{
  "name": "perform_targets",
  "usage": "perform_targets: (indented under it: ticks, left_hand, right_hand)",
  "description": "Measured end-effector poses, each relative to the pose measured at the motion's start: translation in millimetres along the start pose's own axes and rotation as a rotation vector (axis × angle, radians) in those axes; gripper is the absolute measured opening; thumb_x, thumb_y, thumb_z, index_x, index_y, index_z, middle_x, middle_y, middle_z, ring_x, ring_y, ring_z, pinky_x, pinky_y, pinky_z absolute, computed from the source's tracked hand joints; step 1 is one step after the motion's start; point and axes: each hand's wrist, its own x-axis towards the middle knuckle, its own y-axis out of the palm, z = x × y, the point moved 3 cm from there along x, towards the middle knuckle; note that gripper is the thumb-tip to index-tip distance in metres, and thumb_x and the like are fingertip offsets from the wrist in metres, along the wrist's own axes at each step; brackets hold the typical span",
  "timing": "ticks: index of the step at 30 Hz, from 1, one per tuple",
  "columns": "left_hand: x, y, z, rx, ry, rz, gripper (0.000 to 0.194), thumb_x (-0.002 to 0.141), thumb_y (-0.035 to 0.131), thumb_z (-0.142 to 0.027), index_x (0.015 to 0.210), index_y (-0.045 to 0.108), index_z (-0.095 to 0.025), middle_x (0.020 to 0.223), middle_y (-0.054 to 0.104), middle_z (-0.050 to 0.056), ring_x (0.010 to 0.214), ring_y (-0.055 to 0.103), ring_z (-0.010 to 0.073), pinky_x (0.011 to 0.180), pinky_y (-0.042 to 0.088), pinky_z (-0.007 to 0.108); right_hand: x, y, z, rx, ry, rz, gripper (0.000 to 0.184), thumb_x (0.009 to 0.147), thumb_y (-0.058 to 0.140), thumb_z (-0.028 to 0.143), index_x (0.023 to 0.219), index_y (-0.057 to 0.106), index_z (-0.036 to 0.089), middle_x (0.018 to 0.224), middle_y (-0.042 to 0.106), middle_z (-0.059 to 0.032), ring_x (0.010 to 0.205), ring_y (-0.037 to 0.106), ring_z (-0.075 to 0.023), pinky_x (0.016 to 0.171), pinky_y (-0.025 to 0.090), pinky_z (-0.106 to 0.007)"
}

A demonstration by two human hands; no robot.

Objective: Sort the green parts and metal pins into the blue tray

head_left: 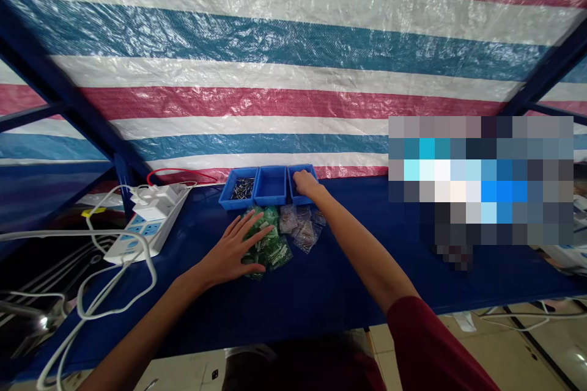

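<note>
My left hand (pixel 243 244) rests with fingers spread over the left side of a pile of green plastic bags (pixel 275 250) that hold small parts. Reaching to the back, my right hand (pixel 306 184) is down inside the right blue bin (pixel 300 200), its fingers curled; what they hold, if anything, is hidden. Several clear bags (pixel 306 233) with small metal parts lie beside the green ones, below that bin. The middle blue bin (pixel 270 186) shows a bare floor. In the left blue bin (pixel 224 198) lies a heap of small screw-like metal parts (pixel 243 188).
A white power strip (pixel 151 232) with plugs and looping white cables (pixel 149 275) takes up the left of the blue table (pixel 348 293). Blue metal frame bars (pixel 92 116) stand at the sides. A striped sheet (pixel 275 98) hangs behind. The right side is pixelated.
</note>
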Motion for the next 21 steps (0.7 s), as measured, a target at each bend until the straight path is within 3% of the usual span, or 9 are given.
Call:
perform_targets:
  ticks: [2, 5, 8, 10, 14, 17, 19, 21]
  left_hand:
    - [-1, 6.0, 0, 0.013, -0.02, 0.048, 0.086, 0.081, 0.056, -0.071, 0.153, 0.026, -0.033, 0.16, 0.021, 0.011, 0.145, 0.022, 0.0401, 0.114, 0.022, 0.06]
    - [0, 16.2, 4, 0.009, -0.049, 0.082, 0.08, 0.087, 0.051, -0.068, 0.153, 0.021, -0.035, 0.162, 0.018, 0.008, 0.146, 0.019, 0.038, 0.115, 0.022, 0.058]
    - [5, 22.2, 7, -0.001, -0.062, 0.064, 0.074, 0.091, 0.047, -0.064, 0.153, 0.02, -0.034, 0.162, 0.016, 0.008, 0.147, 0.019, 0.0363, 0.116, 0.025, 0.055]
    - [9, 23.7, 9, -0.009, -0.065, 0.052, 0.072, 0.092, 0.045, -0.063, 0.154, 0.021, -0.033, 0.162, 0.016, 0.009, 0.147, 0.02, 0.0359, 0.116, 0.026, 0.054]
    - [12, 25.6, 10, -0.024, -0.088, 0.053, 0.074, 0.092, 0.045, -0.063, 0.154, 0.019, -0.033, 0.162, 0.016, 0.009, 0.146, 0.021, 0.0352, 0.116, 0.027, 0.053]
    - [9, 27.1, 12, -0.014, -0.12, 0.051, 0.074, 0.091, 0.046, -0.064, 0.154, 0.018, -0.035, 0.162, 0.015, 0.008, 0.147, 0.018, 0.0357, 0.116, 0.026, 0.055]
    - [6, 25.9, 13, -0.011, -0.13, 0.048, 0.078, 0.089, 0.047, -0.067, 0.154, 0.018, -0.034, 0.162, 0.014, 0.009, 0.147, 0.017, 0.0376, 0.115, 0.025, 0.057]
    - [3, 22.2, 12, -0.023, -0.134, 0.052, 0.083, 0.087, 0.049, -0.069, 0.154, 0.016, -0.033, 0.162, 0.013, 0.01, 0.147, 0.016, 0.0392, 0.114, 0.026, 0.058]
  right_hand:
    - [-4, -4, -3, 0.014, -0.001, -0.069, 0.033, 0.082, 0.056, 0.002, 0.113, 0.065, 0.01, 0.117, 0.064, -0.0186, 0.113, 0.061, -0.0261, 0.094, 0.045, -0.03]
    - [-14, -18, -6, 0.038, -0.023, -0.174, 0.029, 0.088, 0.047, 0.002, 0.106, 0.067, 0.011, 0.112, 0.066, -0.0144, 0.11, 0.06, -0.0224, 0.092, 0.043, -0.027]
    - [-31, -34, -3, 0.157, -0.133, -0.28, 0.023, 0.088, 0.05, 0.005, 0.1, 0.067, 0.014, 0.103, 0.069, -0.008, 0.1, 0.062, -0.0177, 0.086, 0.043, -0.023]
    - [-44, -38, 3, 0.276, -0.224, -0.276, 0.016, 0.085, 0.058, 0.006, 0.094, 0.068, 0.014, 0.094, 0.07, -0.0042, 0.089, 0.063, -0.0147, 0.079, 0.043, -0.02]
    - [-66, -27, 12, 0.303, -0.299, -0.19, 0.017, 0.081, 0.069, 0.011, 0.098, 0.068, 0.012, 0.093, 0.068, -0.0052, 0.087, 0.063, -0.0158, 0.08, 0.045, -0.022]
    - [-87, -14, 6, 0.256, -0.368, -0.249, 0.033, 0.083, 0.068, 0.013, 0.116, 0.064, 0.014, 0.115, 0.063, -0.0102, 0.104, 0.059, -0.0203, 0.092, 0.045, -0.029]
    - [-105, -4, -5, 0.258, -0.417, -0.295, 0.034, 0.089, 0.062, 0.019, 0.123, 0.061, 0.018, 0.124, 0.058, -0.0108, 0.116, 0.055, -0.021, 0.1, 0.043, -0.031]
    - [-122, 11, -19, 0.258, -0.398, -0.261, 0.038, 0.092, 0.061, 0.031, 0.129, 0.059, 0.021, 0.13, 0.055, -0.0111, 0.122, 0.052, -0.0223, 0.106, 0.039, -0.035]
